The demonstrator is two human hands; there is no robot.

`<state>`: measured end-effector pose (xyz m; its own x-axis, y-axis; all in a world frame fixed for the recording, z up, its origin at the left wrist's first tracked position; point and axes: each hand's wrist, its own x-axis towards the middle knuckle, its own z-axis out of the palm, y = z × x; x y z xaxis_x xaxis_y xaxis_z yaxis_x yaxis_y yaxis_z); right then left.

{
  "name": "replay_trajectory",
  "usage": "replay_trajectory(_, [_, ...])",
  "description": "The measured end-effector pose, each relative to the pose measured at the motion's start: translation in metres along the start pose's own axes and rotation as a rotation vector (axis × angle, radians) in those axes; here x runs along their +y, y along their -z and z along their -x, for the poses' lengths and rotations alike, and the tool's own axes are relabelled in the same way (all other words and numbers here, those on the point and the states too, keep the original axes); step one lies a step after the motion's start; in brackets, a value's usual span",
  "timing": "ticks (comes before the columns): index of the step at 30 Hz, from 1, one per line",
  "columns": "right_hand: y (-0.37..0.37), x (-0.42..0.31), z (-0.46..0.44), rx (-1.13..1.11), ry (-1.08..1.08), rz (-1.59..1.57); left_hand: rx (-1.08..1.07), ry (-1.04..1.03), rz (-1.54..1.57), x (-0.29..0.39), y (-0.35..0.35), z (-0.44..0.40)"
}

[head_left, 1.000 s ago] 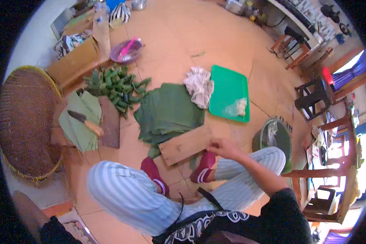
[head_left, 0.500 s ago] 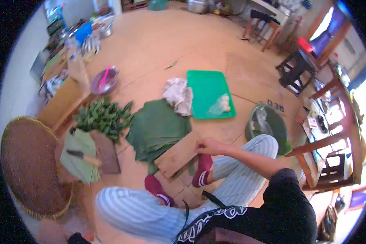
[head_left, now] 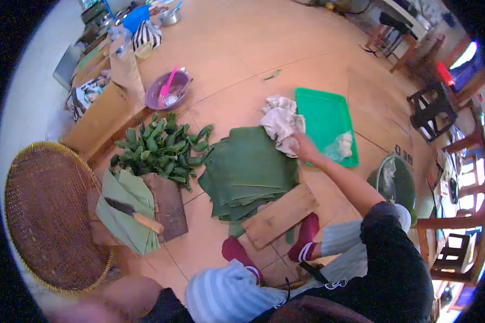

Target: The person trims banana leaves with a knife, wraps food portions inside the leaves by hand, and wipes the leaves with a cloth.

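Observation:
My right hand (head_left: 305, 149) is at the lower right edge of a crumpled whitish cloth (head_left: 281, 119), its fingers closed on the fabric. The cloth lies against the top of a stack of cut banana leaves (head_left: 253, 161) on the floor. Just below the stack sits a wooden board (head_left: 280, 215), near my feet. My left hand (head_left: 81, 309) is a blur at the lower left, beside the woven tray, and its fingers cannot be made out. A knife (head_left: 133, 213) with a wooden handle rests on pale leaf pieces (head_left: 126, 188) to the left.
Green leaf-wrapped bundles (head_left: 161, 148) are heaped left of the stack. A round woven tray (head_left: 54, 215) leans at far left. A green tray (head_left: 323, 116) holds a plastic bag of pale items. Nearby are a purple basin (head_left: 168, 89), a dark green bucket (head_left: 396, 183) and a cardboard box (head_left: 99, 121).
My right hand has moved from the wooden board up to the whitish cloth. The view has shifted, so the floor items appear further right. My left arm shows more at the lower left.

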<state>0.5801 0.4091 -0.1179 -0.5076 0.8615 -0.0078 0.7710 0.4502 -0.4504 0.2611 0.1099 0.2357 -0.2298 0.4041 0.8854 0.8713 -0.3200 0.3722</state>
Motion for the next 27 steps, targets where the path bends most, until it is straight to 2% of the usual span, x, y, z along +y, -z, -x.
replay_trajectory(2, [-0.021, 0.016, -0.043, 0.111, 0.073, 0.213, -0.040, 0.130, 0.119, -0.013, -0.031, 0.027])
replay_trajectory(4, [-0.042, 0.024, -0.075, 0.292, 0.141, 0.446, -0.321, 0.486, 0.209, -0.036, -0.088, 0.079])
replay_trajectory(5, [-0.048, 0.021, -0.087, 0.241, 0.068, 0.450, -0.487, 0.691, 0.271, -0.049, -0.116, 0.115])
replay_trajectory(6, [-0.048, 0.013, -0.094, 0.187, -0.006, 0.456, -0.654, 0.527, 0.140, -0.063, -0.143, 0.164])
replay_trajectory(7, [-0.051, 0.007, -0.099, 0.138, -0.081, 0.463, -0.772, 0.554, 0.267, -0.077, -0.167, 0.223])
replay_trajectory(8, [-0.060, 0.006, -0.097, 0.137, -0.129, 0.465, -0.884, 0.496, 0.253, -0.080, -0.182, 0.268])
replay_trajectory(10, [-0.086, 0.039, -0.110, 0.101, 0.011, 0.467, -1.060, 0.428, 0.188, -0.081, -0.199, 0.326])
replay_trajectory(11, [-0.096, 0.057, -0.119, 0.087, 0.081, 0.463, -1.124, 0.413, 0.134, -0.082, -0.201, 0.346])
replay_trajectory(12, [-0.101, 0.068, -0.124, 0.185, 0.059, 0.397, -1.192, 0.393, 0.083, -0.082, -0.202, 0.357])
replay_trajectory(15, [-0.070, 0.044, -0.135, 0.284, 0.114, 0.080, -1.249, 0.318, 0.032, -0.081, -0.208, 0.362])
replay_trajectory(16, [-0.068, 0.026, -0.133, 0.335, 0.255, 0.099, -1.241, 0.275, 0.013, -0.083, -0.211, 0.362])
replay_trajectory(17, [-0.055, -0.012, -0.112, 0.102, 0.209, -0.018, -1.233, 0.237, -0.006, -0.083, -0.213, 0.363])
replay_trajectory(18, [-0.071, -0.034, -0.083, 0.022, 0.322, 0.068, -1.224, 0.198, -0.024, -0.085, -0.215, 0.361])
replay_trajectory(20, [-0.103, -0.076, -0.027, -0.124, 0.566, 0.210, -1.446, 0.373, -0.001, -0.087, -0.218, 0.366])
replay_trajectory(21, [-0.134, -0.087, 0.006, -0.240, 0.658, 0.170, -1.554, 0.458, 0.006, -0.090, -0.220, 0.370])
replay_trajectory(22, [-0.144, -0.100, 0.032, -0.200, 0.738, 0.078, -1.518, 0.493, 0.000, -0.093, -0.222, 0.382])
replay_trajectory(24, [-0.152, -0.095, 0.035, -0.150, 0.729, 0.039, -1.451, 0.572, -0.003, -0.094, -0.224, 0.413])
replay_trajectory(26, [-0.159, -0.070, -0.015, -0.136, 0.566, 0.140, -1.315, 0.380, -0.079, -0.088, -0.225, 0.384])
replay_trajectory(27, [-0.151, -0.058, -0.048, -0.200, 0.336, 0.268, -1.245, 0.289, -0.121, -0.085, -0.225, 0.371])
